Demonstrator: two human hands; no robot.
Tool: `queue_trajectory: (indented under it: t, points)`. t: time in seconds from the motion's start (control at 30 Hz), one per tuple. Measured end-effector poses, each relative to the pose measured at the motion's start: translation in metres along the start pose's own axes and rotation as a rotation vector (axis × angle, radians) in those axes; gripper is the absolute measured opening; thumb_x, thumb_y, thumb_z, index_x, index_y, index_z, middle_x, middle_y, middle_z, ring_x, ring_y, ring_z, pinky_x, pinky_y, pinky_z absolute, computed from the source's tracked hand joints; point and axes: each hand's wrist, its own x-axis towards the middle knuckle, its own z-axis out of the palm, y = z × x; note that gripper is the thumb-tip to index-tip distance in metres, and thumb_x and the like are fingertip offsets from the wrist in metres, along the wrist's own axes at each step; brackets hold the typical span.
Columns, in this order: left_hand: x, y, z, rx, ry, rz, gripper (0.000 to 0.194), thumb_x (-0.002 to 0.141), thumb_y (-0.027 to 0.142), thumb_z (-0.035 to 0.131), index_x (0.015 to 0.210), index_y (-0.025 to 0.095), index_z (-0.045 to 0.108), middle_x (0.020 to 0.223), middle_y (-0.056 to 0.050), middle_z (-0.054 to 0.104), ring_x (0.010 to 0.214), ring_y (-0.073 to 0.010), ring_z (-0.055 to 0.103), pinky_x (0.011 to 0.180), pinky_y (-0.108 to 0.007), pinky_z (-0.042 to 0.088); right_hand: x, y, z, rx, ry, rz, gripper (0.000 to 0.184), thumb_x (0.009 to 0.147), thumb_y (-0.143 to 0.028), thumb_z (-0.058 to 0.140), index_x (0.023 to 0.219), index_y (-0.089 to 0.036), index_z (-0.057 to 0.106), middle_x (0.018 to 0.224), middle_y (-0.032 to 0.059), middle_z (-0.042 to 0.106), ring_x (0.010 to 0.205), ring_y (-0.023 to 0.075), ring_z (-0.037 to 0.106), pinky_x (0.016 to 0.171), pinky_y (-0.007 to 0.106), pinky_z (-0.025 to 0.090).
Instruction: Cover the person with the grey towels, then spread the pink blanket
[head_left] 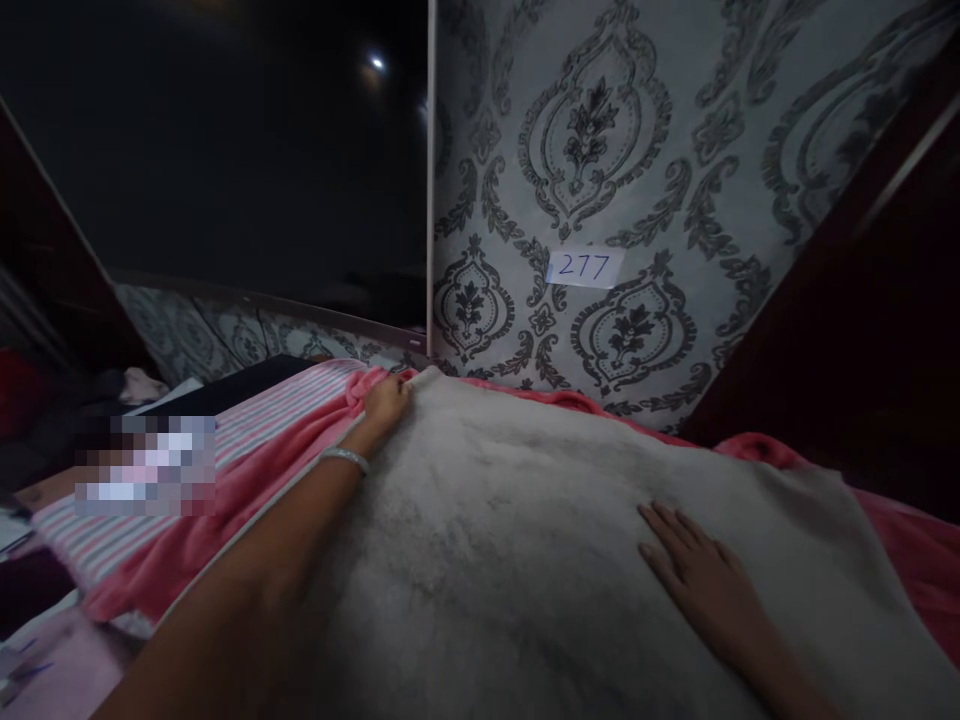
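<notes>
A grey fleecy blanket lies spread over a pink blanket on a bed. My left hand reaches to the far left corner of the grey blanket and is closed on its edge, a silver bangle on the wrist. My right hand rests flat on the grey blanket at the right, fingers stretched out and holding nothing.
A striped pink and white sheet shows at the left of the bed. Behind stands a wall with grey damask wallpaper and a paper label reading 277. A large dark screen hangs at the left. Dark wooden furniture is at the right.
</notes>
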Motion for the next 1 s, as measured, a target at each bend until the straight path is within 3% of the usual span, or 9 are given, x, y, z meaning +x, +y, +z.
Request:
queue_trajectory:
  t: [0.13, 0.23, 0.37, 0.47, 0.63, 0.73, 0.87, 1.0]
  points:
    - [-0.011, 0.004, 0.002, 0.008, -0.111, 0.182, 0.021, 0.092, 0.025, 0.053, 0.109, 0.018, 0.063, 0.107, -0.008, 0.071, 0.1, -0.0203, 0.064, 0.086, -0.03, 0.047, 0.0, 0.0, 0.0, 0.001, 0.008, -0.002, 0.068, 0.095, -0.063, 0.027, 0.15, -0.031, 0.05, 0.159, 0.0034, 0.044, 0.148, 0.0321, 0.037, 0.114, 0.06, 0.036]
    - [-0.025, 0.008, 0.005, 0.041, -0.152, 0.261, 0.02, 0.09, 0.022, 0.054, 0.107, 0.018, 0.063, 0.105, -0.008, 0.071, 0.099, -0.0215, 0.064, 0.086, -0.031, 0.048, -0.001, 0.0, 0.0, 0.001, 0.017, -0.004, 0.067, 0.096, -0.062, 0.028, 0.151, -0.031, 0.05, 0.159, 0.004, 0.044, 0.148, 0.0321, 0.037, 0.114, 0.06, 0.036]
    - [-0.036, 0.011, 0.006, 0.114, -0.135, 0.323, 0.038, 0.09, 0.013, 0.048, 0.125, 0.019, 0.06, 0.121, -0.014, 0.066, 0.114, -0.0261, 0.061, 0.098, -0.039, 0.046, -0.001, 0.0, -0.001, 0.0, 0.017, 0.005, 0.068, 0.095, -0.063, 0.027, 0.151, -0.031, 0.049, 0.159, 0.0033, 0.044, 0.148, 0.0312, 0.037, 0.115, 0.059, 0.036]
    - [-0.041, 0.014, 0.008, 0.159, -0.122, 0.35, 0.045, 0.092, 0.016, 0.048, 0.136, 0.018, 0.054, 0.129, -0.016, 0.062, 0.12, -0.0274, 0.058, 0.102, -0.039, 0.044, 0.0, -0.002, -0.003, 0.003, 0.008, 0.009, 0.069, 0.095, -0.063, 0.025, 0.15, -0.029, 0.05, 0.159, 0.0035, 0.044, 0.148, 0.0308, 0.037, 0.115, 0.058, 0.035]
    - [-0.044, 0.019, 0.011, 0.219, -0.133, 0.295, 0.028, 0.093, 0.02, 0.048, 0.115, 0.014, 0.066, 0.117, -0.017, 0.066, 0.111, -0.028, 0.062, 0.096, -0.038, 0.048, -0.001, -0.004, -0.009, 0.01, -0.026, 0.018, 0.069, 0.095, -0.062, 0.029, 0.151, -0.028, 0.049, 0.159, 0.005, 0.043, 0.148, 0.0321, 0.037, 0.115, 0.059, 0.034]
    - [-0.035, 0.018, 0.004, 0.223, -0.087, 0.25, 0.031, 0.096, 0.021, 0.044, 0.117, 0.016, 0.065, 0.123, -0.016, 0.065, 0.112, -0.0274, 0.062, 0.091, -0.037, 0.049, -0.002, -0.005, -0.009, 0.011, 0.0, 0.018, 0.065, 0.096, -0.059, 0.029, 0.151, -0.029, 0.049, 0.159, 0.004, 0.044, 0.148, 0.0315, 0.036, 0.115, 0.059, 0.035]
    - [-0.003, 0.005, -0.014, 0.247, 0.006, 0.09, 0.036, 0.098, 0.028, 0.041, 0.119, 0.015, 0.067, 0.124, -0.017, 0.064, 0.11, -0.0294, 0.062, 0.087, -0.037, 0.048, -0.002, -0.003, -0.008, 0.01, -0.004, 0.013, 0.064, 0.096, -0.058, 0.031, 0.151, -0.029, 0.049, 0.158, 0.0043, 0.044, 0.148, 0.0319, 0.036, 0.114, 0.058, 0.036]
    - [0.035, -0.011, -0.023, 0.255, 0.002, -0.031, 0.036, 0.096, 0.025, 0.043, 0.109, 0.013, 0.073, 0.124, -0.02, 0.065, 0.108, -0.0316, 0.063, 0.086, -0.038, 0.048, -0.003, -0.002, -0.008, 0.011, 0.0, 0.011, 0.065, 0.097, -0.06, 0.029, 0.151, -0.029, 0.048, 0.159, 0.0044, 0.044, 0.149, 0.0313, 0.035, 0.116, 0.057, 0.034]
